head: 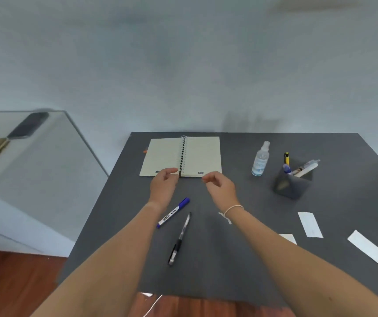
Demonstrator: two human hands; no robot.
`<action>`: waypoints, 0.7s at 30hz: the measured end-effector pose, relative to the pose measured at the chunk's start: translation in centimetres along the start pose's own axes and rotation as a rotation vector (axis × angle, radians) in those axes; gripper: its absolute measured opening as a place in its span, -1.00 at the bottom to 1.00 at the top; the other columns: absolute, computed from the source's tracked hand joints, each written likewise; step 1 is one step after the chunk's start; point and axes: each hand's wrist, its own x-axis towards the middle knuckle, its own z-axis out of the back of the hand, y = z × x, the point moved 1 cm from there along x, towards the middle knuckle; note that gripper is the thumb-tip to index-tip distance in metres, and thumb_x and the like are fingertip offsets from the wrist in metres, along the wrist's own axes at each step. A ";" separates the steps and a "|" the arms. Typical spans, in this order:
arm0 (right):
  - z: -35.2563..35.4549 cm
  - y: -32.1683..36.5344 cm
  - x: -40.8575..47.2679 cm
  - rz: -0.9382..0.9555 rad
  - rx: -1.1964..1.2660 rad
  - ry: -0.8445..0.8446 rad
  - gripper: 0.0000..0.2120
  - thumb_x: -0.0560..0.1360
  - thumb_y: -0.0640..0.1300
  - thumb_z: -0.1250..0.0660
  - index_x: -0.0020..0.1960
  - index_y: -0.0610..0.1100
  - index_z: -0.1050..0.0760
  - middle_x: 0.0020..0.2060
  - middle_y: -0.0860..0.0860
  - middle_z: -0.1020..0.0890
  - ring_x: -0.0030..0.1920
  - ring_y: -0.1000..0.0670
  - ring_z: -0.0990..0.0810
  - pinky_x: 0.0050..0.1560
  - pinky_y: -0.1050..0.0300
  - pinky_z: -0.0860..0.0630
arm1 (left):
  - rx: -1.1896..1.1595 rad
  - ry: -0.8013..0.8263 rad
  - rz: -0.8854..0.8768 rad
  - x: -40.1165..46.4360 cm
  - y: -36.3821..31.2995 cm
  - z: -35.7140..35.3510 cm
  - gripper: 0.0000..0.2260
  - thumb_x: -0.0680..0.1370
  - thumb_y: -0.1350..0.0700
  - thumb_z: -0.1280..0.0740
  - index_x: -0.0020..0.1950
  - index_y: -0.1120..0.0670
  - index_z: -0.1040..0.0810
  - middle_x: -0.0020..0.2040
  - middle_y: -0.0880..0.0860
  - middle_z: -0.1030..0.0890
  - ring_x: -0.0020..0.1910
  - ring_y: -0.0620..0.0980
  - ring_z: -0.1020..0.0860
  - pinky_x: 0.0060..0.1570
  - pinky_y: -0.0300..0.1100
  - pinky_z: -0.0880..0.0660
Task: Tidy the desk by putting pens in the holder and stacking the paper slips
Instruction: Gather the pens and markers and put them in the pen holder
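Fingers (172, 171) of left hand (164, 185) loosely curled, grasping nothing, tips over near edge of open notebook (203, 155) by the spiral. Right hand (220, 187) likewise half-curled and empty, just off notebook's near right corner. Blue marker (173, 212) and black pen (180, 239) flat on desk (240, 259), mid-desk toward near edge, between the forearms. Holder (292, 183) with several pens toward far right corner, beside spray bottle (260, 159). Three paper slips (310, 224) scattered apart near right edge.
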 end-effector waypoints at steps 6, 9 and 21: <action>-5.9 -3.4 -3.3 -0.063 -0.265 0.155 -0.74 0.42 -0.34 -0.21 -0.03 -0.10 -0.58 -0.03 -0.06 -0.62 -0.06 -0.04 -0.55 0.00 0.22 -0.47 | 0.276 0.068 0.000 0.5 4.8 4.6 -0.74 0.47 0.26 -0.23 0.12 0.10 -0.55 -0.24 -0.05 -0.52 -0.24 -0.08 -0.47 -0.23 -0.34 -0.39; -7.1 -5.0 -3.8 -0.114 -0.521 0.178 -0.81 0.46 -0.18 -0.26 0.05 -0.13 -0.54 0.03 -0.08 -0.59 0.04 -0.07 -0.56 0.10 0.13 -0.44 | 0.394 0.143 -0.001 0.7 6.8 5.3 -0.75 0.47 0.25 -0.26 0.14 0.13 -0.55 -0.13 0.04 -0.55 -0.13 -0.03 -0.49 -0.16 -0.31 -0.35; -8.9 -6.6 -4.6 -0.392 -0.810 0.061 -0.68 0.48 -0.13 -0.24 0.18 -0.25 -0.41 0.21 -0.18 -0.45 0.19 -0.21 -0.50 0.10 0.03 -0.45 | 0.831 0.400 -0.140 1.6 10.0 3.1 -0.82 0.45 0.26 -0.24 -0.02 0.14 -0.59 -0.16 0.14 -0.47 0.00 0.20 -0.48 -0.07 -0.08 -0.37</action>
